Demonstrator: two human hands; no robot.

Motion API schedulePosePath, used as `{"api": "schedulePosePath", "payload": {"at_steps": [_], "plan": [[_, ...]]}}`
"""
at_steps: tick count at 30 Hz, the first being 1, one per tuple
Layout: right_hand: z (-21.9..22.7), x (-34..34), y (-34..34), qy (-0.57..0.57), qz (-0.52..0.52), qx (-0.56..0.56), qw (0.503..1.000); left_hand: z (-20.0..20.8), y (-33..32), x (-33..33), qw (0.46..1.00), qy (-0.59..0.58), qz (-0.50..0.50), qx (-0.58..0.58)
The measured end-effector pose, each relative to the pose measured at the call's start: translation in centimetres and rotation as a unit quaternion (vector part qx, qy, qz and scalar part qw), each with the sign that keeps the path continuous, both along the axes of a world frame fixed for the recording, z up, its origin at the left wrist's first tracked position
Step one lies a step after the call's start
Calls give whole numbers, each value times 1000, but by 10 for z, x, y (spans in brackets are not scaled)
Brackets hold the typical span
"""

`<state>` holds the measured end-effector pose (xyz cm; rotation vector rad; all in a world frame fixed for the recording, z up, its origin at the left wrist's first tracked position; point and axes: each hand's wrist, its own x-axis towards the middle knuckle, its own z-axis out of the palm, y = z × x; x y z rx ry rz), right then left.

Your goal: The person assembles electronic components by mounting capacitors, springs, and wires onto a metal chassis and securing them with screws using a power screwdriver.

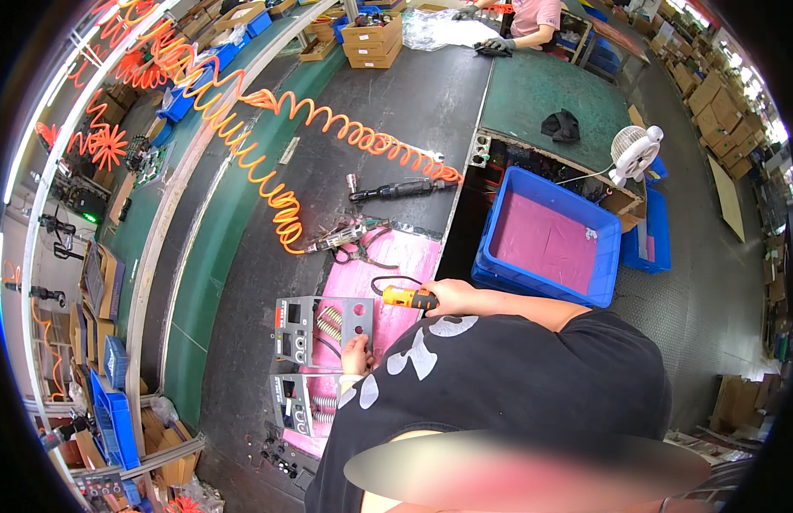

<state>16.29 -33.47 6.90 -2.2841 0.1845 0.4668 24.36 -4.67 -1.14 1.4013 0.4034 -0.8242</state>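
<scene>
My right hand (pixel 452 297) is closed around an orange handheld tool (pixel 400 297) with a black end and a looped black cord. It is above the pink sheet (pixel 388 256) on the bench. My left hand (pixel 356 355) is lower and further left, its curled fingers at the edge of a grey metal housing (pixel 359 315) with a small dark display; the fingertips are partly hidden. Pale coiled parts (pixel 330 323) show inside it. Nearer to me stands a second similar housing (pixel 289 402), with more coils beside it, partly covered by my shirt.
Beyond lie a black ratchet-shaped air tool (pixel 401 190), a slim air tool (pixel 338 237) on an orange coiled hose (pixel 281 205), and black-handled pliers (pixel 359 251). To the right are a blue bin (pixel 612 265) and a white fan (pixel 633 154). A gloved co-worker (pixel 533 17) is at the far end.
</scene>
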Motion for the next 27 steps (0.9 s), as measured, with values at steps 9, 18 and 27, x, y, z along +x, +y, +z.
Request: {"api": "schedulePosePath", "payload": {"at_steps": [9, 18, 27], "plan": [[-8, 0, 0, -13, 2, 0, 1000, -2, 0, 0, 1000, 6, -5, 8], [-2, 0, 0, 0, 4, -4, 1000, 5, -4, -3, 1000, 1, -8, 16], [2, -2, 3, -10, 12, -11, 1000, 7, -4, -6, 1000, 22, 10, 5]]}}
